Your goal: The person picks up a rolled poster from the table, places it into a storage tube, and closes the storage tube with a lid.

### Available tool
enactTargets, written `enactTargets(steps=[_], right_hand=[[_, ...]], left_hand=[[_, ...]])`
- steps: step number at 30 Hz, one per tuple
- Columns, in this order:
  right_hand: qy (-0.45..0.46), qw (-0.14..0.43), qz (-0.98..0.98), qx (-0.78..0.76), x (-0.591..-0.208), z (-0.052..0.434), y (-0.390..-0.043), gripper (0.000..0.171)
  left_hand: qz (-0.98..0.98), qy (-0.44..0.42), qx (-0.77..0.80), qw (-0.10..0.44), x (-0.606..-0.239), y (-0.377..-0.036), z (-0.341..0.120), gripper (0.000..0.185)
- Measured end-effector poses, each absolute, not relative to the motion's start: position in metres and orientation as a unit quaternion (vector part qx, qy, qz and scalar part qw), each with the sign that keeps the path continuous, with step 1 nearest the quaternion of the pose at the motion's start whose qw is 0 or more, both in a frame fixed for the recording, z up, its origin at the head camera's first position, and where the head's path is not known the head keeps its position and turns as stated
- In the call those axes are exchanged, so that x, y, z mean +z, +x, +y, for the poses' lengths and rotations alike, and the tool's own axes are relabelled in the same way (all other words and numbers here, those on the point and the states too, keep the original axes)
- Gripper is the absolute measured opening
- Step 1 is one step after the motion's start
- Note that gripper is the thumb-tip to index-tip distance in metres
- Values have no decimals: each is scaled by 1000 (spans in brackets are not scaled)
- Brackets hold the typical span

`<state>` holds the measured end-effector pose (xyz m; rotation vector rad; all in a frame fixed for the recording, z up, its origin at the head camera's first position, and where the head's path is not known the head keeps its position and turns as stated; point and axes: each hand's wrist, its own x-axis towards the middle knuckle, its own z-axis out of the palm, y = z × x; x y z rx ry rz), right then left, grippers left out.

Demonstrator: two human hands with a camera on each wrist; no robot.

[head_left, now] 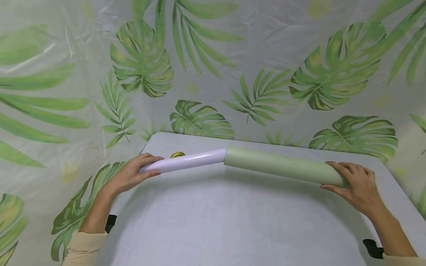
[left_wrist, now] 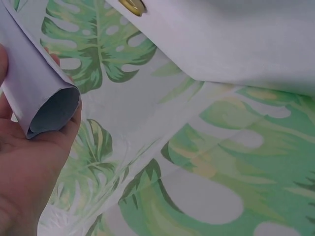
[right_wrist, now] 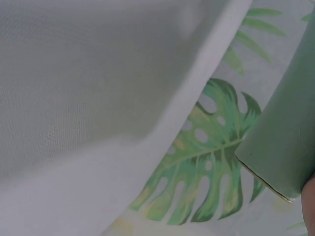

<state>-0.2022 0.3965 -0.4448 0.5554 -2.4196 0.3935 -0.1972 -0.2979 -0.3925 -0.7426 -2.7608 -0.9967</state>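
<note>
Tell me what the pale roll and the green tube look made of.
The pale roll looks like glossy coated paper or thin film: it shines, and its open end shows one thin curled layer. The green tube looks like matte card or thick paper; its end edge is thin and pale. Neither is certain.

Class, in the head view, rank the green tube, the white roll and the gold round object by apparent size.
1. green tube
2. white roll, its near end under the left hand
3. gold round object, partly hidden
</note>
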Motion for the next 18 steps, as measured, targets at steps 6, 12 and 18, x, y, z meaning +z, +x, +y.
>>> enactTargets(steps=[6,12,18], right_hand=[[218,302,-916,151,-445,390,-203,91],[228,292,-917,148,-447,382,-204,89],[242,285,-916,143,-446,373,-206,90]], left_hand=[[-905,-256,-335,55,-391,-197,-298,41],[-899,-256,-356,27,-391,-198,-293,40],[-889,-261,-377,11,-393,-200,-287,37]])
